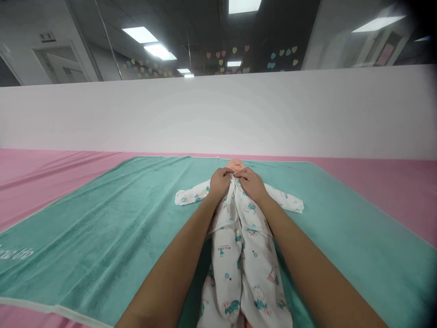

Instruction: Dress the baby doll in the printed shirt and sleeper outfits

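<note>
A baby doll [236, 164] lies on its back on a teal towel [112, 228], head away from me. It wears a white romper [244, 255] printed with small animals, sleeves spread to both sides. My left hand [220, 181] and my right hand [251, 183] meet at the doll's neck. Both are closed in a pinch on the romper's collar edges, just under the doll's chin. The front of the romper lies partly open down the chest between my forearms.
The towel covers a pink surface [41, 177] that runs to both sides. A white wall [218, 114] rises behind it, with a dark glass pane above reflecting ceiling lights and heart stickers.
</note>
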`<action>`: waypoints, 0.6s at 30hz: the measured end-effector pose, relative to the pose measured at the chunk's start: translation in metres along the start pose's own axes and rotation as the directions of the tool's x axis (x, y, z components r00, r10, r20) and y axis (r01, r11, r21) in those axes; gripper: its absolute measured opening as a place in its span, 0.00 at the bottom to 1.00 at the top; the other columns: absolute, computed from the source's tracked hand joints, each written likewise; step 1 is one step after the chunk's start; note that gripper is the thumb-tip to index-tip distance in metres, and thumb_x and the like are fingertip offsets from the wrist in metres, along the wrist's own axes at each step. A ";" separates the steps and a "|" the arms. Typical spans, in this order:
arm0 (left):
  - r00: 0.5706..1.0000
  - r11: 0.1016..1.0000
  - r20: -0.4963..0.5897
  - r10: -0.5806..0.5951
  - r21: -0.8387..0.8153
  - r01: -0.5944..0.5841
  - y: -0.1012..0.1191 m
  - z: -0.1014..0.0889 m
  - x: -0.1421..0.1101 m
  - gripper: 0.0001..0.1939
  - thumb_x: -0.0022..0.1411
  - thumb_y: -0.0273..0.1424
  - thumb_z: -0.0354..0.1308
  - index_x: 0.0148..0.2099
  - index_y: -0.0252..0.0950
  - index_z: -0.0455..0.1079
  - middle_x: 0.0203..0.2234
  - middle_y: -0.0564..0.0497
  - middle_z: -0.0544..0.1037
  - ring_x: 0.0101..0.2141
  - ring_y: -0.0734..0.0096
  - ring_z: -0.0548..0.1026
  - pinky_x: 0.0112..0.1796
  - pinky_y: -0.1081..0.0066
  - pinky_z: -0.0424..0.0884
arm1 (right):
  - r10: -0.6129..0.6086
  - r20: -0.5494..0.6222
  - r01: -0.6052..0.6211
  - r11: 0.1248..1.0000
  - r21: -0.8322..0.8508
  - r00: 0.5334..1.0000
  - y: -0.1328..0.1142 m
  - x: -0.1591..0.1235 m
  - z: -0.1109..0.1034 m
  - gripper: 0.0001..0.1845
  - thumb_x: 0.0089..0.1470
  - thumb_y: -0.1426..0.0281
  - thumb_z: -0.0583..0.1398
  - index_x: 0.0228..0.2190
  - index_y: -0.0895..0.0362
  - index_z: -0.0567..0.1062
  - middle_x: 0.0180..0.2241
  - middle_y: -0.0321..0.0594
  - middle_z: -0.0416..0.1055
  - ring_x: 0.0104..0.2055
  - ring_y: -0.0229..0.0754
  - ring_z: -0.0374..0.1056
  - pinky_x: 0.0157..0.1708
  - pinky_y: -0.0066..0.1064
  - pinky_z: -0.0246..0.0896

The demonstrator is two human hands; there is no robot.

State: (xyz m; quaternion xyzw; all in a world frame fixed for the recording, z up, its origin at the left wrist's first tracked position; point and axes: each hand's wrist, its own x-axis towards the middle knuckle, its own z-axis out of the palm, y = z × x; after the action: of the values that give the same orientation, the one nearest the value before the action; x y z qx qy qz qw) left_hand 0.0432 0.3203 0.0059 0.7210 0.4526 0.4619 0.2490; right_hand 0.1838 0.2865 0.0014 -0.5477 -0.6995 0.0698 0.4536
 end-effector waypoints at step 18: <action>0.981 0.964 0.056 0.185 -0.205 -0.170 0.001 -0.017 -0.055 0.11 0.58 0.30 0.55 0.44 0.39 0.72 0.49 0.48 0.69 0.53 0.67 0.64 0.55 0.65 0.56 | 0.133 0.248 -0.080 0.974 -0.213 0.959 -0.044 -0.027 -0.026 0.09 0.48 0.62 0.54 0.25 0.55 0.65 0.23 0.32 0.65 0.25 0.36 0.57 0.25 0.27 0.46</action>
State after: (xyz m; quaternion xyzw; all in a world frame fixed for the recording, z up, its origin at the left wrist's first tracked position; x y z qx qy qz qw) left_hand 0.0192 0.2703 -0.0102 0.7467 0.3280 0.4982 0.2942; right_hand 0.1712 0.2363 0.0273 -0.6138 -0.7259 0.0949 0.2955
